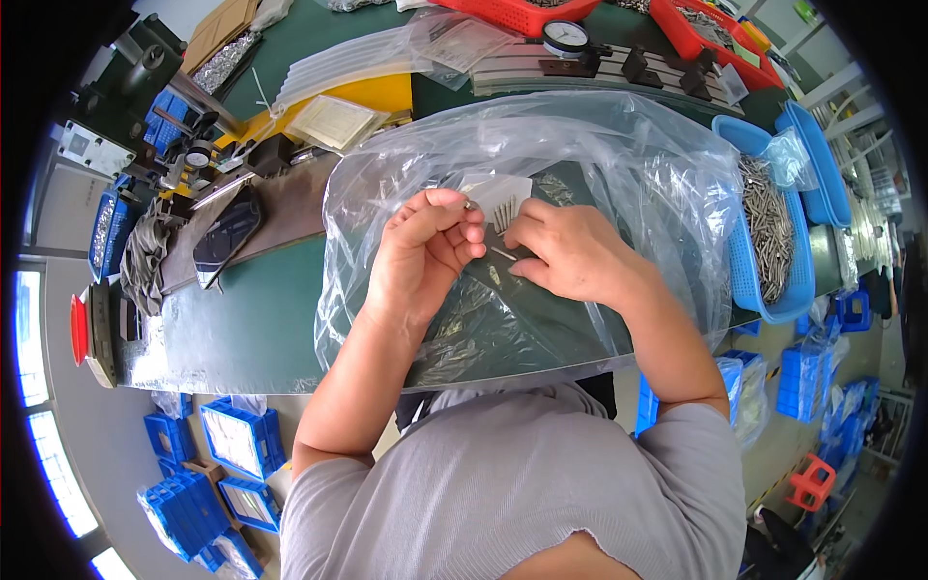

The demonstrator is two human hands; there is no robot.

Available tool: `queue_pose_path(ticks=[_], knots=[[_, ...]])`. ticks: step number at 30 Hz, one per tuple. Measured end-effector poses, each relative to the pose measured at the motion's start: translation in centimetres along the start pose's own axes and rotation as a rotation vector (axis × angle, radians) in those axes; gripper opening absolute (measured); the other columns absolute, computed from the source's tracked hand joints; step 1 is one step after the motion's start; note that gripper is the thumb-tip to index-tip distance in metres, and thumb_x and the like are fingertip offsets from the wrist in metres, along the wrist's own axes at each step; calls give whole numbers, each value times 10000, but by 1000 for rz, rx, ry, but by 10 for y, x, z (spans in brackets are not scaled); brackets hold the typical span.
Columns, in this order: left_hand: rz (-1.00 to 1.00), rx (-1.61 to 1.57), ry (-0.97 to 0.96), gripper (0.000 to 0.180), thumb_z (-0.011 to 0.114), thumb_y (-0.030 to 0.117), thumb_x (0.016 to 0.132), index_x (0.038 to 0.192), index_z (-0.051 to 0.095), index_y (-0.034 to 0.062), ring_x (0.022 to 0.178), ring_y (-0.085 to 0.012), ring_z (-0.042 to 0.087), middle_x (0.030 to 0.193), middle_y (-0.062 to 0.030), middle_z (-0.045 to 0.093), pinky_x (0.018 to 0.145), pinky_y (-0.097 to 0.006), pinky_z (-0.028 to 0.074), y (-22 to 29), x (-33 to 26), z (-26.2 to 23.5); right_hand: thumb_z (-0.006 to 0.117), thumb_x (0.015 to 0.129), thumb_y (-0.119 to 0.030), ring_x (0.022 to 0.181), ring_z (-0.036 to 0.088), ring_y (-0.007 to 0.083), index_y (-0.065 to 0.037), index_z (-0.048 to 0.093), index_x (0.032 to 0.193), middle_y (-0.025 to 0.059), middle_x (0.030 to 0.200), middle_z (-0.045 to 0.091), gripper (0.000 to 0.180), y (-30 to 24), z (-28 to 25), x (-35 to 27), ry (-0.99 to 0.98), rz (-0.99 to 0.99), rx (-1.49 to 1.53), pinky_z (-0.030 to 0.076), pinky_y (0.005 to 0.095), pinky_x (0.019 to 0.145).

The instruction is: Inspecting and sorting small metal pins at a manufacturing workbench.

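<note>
Over a clear plastic bag [387, 164] spread on the bench, my left hand [411, 256] is raised with its fingers curled. A small metal part [470, 204] is pinched at its thumb and fingertip. My right hand [575, 253] is lower and to the right, its thumb and fingers bent around the end of a slim metal pin [503, 253]. Several similar metal pins [505, 215] lie side by side between the hands, by a whitish sheet [483, 184]. One more small piece [494, 275] lies on the plastic below them.
At the right, a blue basket [800, 280] holds many metal pins [767, 232]. A dial gauge [565, 37] and slotted metal rails [619, 72] stand at the back, with red baskets [512, 14] behind. A dark pouch-like item [229, 237] and a gauge stand [198, 155] are at left.
</note>
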State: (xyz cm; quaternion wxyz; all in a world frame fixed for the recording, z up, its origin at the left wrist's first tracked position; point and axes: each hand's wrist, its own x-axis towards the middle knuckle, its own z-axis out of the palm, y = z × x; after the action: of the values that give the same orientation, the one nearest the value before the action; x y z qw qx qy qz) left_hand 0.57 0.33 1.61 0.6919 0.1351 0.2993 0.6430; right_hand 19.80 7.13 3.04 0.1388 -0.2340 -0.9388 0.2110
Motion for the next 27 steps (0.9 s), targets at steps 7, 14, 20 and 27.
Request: queue_pose_path(ticks=[7, 14, 20, 27], knots=[[-14, 93, 28, 76, 520, 78, 868, 921, 538, 28, 710, -179, 568, 867, -124, 586, 646, -307, 500, 0, -1, 2, 631, 764, -141, 717, 607, 288, -77, 584, 787, 78, 832, 561, 83, -1, 8, 0, -23, 10, -54, 501, 393, 619], [-73, 68, -48, 67, 536, 34, 847, 883, 582, 2, 686, -201, 616, 813, -142, 632, 631, -319, 531, -2, 0, 2, 624, 768, -53, 664, 567, 255, -31, 546, 798, 93, 764, 567, 87, 5, -14, 2, 217, 41, 260, 437, 344, 574], [-122, 186, -49, 63, 540, 27, 842, 871, 588, -3, 650, -183, 620, 791, -130, 643, 604, -312, 536, -5, 0, 5, 622, 782, -40, 631, 537, 209, -29, 546, 804, 73, 744, 543, 80, 3, -20, -1, 195, 58, 375, 421, 306, 547], [-114, 290, -1, 50, 564, 16, 829, 866, 587, -8, 623, -165, 625, 768, -117, 642, 574, -284, 540, -5, -1, 10, 619, 762, -16, 627, 537, 217, -27, 543, 795, 77, 738, 534, 84, 6, -20, -2, 173, -1, 386, 418, 312, 542]])
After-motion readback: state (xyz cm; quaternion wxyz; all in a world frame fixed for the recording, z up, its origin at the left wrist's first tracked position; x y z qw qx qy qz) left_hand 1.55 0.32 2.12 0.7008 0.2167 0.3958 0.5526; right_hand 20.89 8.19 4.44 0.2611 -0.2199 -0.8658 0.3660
